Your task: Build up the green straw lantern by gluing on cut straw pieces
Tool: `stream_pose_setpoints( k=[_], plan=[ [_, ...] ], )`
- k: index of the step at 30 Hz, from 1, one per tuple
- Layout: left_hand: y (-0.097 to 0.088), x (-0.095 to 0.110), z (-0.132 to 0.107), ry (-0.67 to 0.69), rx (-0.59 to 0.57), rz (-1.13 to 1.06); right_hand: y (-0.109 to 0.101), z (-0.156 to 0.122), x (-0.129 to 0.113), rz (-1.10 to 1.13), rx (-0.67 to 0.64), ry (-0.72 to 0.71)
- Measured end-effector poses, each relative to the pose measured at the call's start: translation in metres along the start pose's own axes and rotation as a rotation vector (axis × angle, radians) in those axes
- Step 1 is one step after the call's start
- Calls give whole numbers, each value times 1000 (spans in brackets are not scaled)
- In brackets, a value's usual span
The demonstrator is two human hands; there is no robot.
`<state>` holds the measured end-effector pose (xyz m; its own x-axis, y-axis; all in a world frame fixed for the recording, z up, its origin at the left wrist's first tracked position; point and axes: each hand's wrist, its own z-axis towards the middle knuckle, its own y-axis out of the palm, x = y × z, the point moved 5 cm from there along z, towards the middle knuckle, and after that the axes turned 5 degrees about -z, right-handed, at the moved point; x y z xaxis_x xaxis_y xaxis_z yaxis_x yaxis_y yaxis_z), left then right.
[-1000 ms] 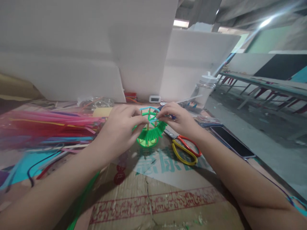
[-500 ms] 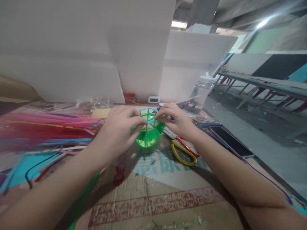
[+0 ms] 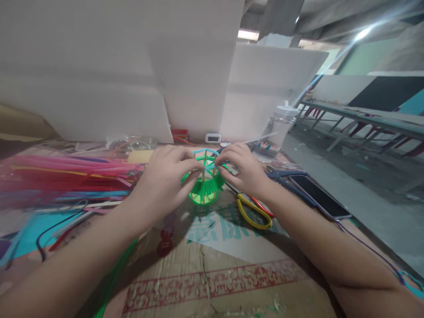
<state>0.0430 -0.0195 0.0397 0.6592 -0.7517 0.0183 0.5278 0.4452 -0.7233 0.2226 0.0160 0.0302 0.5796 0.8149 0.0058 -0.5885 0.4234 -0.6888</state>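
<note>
A small green basket woven from straws (image 3: 204,187), with thin wooden uprights and a light blue top row, stands on flattened cardboard (image 3: 212,269). My left hand (image 3: 165,181) grips its left side, fingers pinched on the blue straw at the rim. From the other side my right hand (image 3: 243,170) meets it, fingers closed in a pinch on the same blue straw beside an upright. Both hands touch the basket's top.
A pile of pink, red and blue straws (image 3: 62,179) lies left. Yellow and red handled scissors (image 3: 253,210) lie under my right wrist, a phone (image 3: 319,196) further right. A clear jar (image 3: 280,128) and white foam boards (image 3: 132,70) stand behind.
My right hand has slid a little to the left along the rim, closing in on my left hand. The basket has stayed in place.
</note>
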Motion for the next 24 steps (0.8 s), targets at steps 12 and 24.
stream_pose_setpoints(
  k=[12,24],
  plan=[
    [-1,17,-2,8,133,-98,-17,3,-26,-61,145,-72],
    [4,30,-8,2,91,-189,-25,-2,-37,-291,212,-155]
  ],
)
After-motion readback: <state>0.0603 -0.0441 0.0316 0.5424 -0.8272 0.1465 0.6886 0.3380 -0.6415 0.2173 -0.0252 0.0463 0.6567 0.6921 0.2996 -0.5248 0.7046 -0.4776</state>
